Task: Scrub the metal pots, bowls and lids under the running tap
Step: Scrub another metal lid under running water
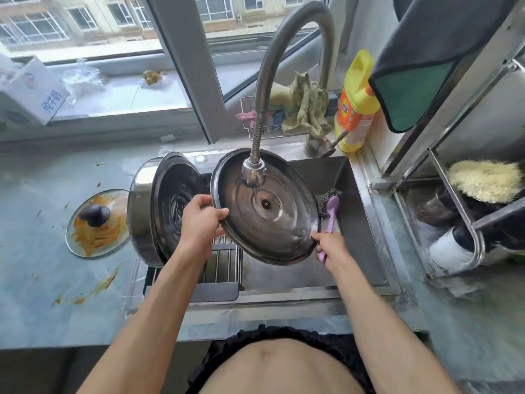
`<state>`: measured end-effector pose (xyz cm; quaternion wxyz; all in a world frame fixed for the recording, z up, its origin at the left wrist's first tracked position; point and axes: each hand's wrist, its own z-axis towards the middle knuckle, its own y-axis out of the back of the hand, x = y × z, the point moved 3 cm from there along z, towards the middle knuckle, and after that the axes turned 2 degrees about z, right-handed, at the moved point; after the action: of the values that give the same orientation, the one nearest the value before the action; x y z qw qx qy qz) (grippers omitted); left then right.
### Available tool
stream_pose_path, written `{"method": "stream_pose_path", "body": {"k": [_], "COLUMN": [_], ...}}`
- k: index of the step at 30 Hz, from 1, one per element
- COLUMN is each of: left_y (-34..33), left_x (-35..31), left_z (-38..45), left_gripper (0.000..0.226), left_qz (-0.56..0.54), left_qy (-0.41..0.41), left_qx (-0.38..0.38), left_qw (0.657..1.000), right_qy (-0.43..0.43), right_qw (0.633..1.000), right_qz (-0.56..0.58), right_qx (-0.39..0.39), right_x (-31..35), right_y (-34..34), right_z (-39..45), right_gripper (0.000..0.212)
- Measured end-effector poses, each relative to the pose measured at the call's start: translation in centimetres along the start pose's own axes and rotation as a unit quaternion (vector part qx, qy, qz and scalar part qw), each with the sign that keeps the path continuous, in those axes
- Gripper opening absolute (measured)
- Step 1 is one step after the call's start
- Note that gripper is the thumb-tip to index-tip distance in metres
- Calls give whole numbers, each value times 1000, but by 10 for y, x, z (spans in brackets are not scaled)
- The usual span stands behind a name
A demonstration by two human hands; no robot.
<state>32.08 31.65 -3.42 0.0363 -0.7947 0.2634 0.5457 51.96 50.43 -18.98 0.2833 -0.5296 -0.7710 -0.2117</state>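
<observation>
Left hand: the left hand grips the left rim of the metal lid, thumb over the near face and fingers curled behind the edge.
Right hand: the right hand is closed round the purple handle of the scrubbing brush; the steel-wool head sits just beyond the lid's right edge, whether touching it cannot be told.
Metal lid: round, dark-rimmed, held tilted over the sink with its underside facing the camera; a dark fixing shows at its centre.
Tap: the tap arches over from the right, and its spray head hangs directly in front of the lid's upper half. A thin trickle shows below the head.
Pot: a steel pot stands on its side at the left edge of the sink, with a second dark lid leaning against its mouth, just beside the left hand.
Glass lid: a glass lid with a dark knob lies flat on the counter left of the pot, smeared with orange food scraps.
Drain rack: a slatted rack spans the sink's near left part, below the held lid.
Behind the sink: a yellow detergent bottle stands right of the tap base, with cloths heaped in a wire basket beside it.
</observation>
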Motion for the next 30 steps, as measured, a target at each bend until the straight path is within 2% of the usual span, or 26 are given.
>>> {"method": "stream_pose_path", "body": {"k": [8,14,18,20,23,25,27,29,30], "left_y": [1,-15,-27,-32,-40,-40,-39,-36,-34], "left_x": [57,74,80,79,81,83,89,92,90], "left_z": [25,40,46,44,39,31,31,32,30], "left_gripper": [32,35,28,25,16,22,16,24,22], "left_qz": [-14,-7,11,-13,-151,-208,-202,-184,-189], "left_qy": [51,86,111,127,190,232,230,206,189], "left_qx": [-39,-12,6,6,42,76,77,53,48], "left_qw": [998,996,994,992,969,947,949,960,962], "right_qy": [78,127,189,207,206,199,207,213,212], "right_qw": [997,990,978,973,971,972,963,942,928], "right_qz": [19,37,-8,-30,-80,-110,-158,-245,-292], "right_qx": [6,-52,-90,-101,-87,-63,-64,-84,-92], "right_x": [13,23,38,46,57,58,60,61,61], "right_y": [5,17,29,33,39,41,41,40,38], "right_z": [-8,-19,-28,-31,-38,-39,-42,-45,-47], "right_gripper": [15,35,29,39,44,42,39,39,42]}}
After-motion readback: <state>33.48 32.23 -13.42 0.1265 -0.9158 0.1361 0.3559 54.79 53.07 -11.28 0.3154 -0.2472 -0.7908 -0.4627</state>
